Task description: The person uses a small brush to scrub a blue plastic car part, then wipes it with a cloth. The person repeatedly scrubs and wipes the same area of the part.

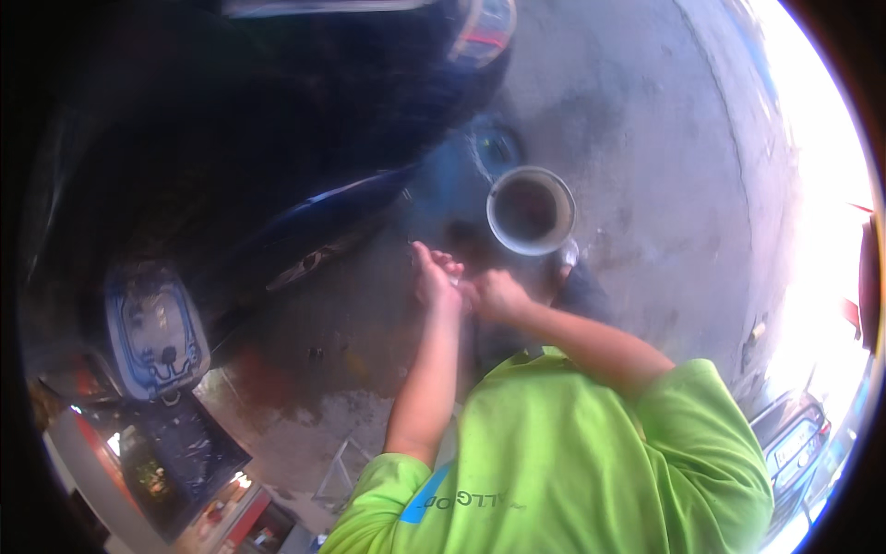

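My left hand [436,273] is held out in front of me, palm turned up, its fingers partly spread and loosely bent. Close against its palm and wrist is my right hand [499,295], its fingers closed. A small pale spot shows between the two hands, too blurred to name; what the right fingers hold, if anything, is hidden. Just beyond them on the floor stands a round bucket [532,249] with a light rim and a dark inside. Neither hand touches it.
A dark blue car [305,120] with a tail light [484,35] fills the far left. A blue round object [498,148] lies behind the bucket. At left is a pale tray-like panel [157,323] by a dark board [189,452]. A vehicle [794,448] stands at right.
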{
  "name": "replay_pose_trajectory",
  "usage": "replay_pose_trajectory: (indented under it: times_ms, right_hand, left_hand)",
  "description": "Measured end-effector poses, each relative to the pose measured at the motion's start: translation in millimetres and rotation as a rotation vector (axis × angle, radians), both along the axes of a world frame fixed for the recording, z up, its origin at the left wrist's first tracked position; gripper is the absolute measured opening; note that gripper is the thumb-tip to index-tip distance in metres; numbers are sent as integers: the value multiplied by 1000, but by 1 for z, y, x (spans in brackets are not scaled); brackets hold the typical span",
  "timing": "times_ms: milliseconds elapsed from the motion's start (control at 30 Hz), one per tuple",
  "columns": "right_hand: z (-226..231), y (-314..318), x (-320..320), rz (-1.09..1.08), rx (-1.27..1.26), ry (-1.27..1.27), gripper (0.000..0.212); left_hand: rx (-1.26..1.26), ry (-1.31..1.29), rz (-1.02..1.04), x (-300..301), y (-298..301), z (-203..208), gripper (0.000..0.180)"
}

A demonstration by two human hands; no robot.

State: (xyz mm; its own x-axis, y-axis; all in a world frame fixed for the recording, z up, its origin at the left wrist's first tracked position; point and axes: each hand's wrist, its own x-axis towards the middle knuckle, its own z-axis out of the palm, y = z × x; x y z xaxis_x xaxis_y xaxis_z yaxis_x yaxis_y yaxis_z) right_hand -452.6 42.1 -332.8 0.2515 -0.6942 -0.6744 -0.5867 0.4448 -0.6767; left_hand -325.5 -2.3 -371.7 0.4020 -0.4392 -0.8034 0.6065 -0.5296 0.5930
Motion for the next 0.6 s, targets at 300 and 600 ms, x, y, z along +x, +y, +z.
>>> replay_pose_trajectory:
  times_ms: [300,600]
  right_hand:
    - [-164,17,-140,111,152,69,42]
    - [-640,3,-146,456,-55,381,30]
  left_hand:
    - [101,-7,150,-31,23,-100,51]
    - [125,361,347,9,110,-230,38]
